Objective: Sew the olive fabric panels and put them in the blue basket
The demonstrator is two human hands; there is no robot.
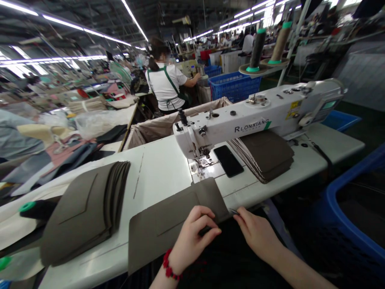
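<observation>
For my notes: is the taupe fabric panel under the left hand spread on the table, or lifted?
Spread: the taupe fabric panel lies flat on the white sewing table, the left hand resting on it.

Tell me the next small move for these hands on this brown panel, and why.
Probably close the small metal snips on any loose thread at the panel's edge: the right hand holds their tips right by the corner of the brown fabric panel, while the left hand steadies that panel on the sewing table.
</observation>
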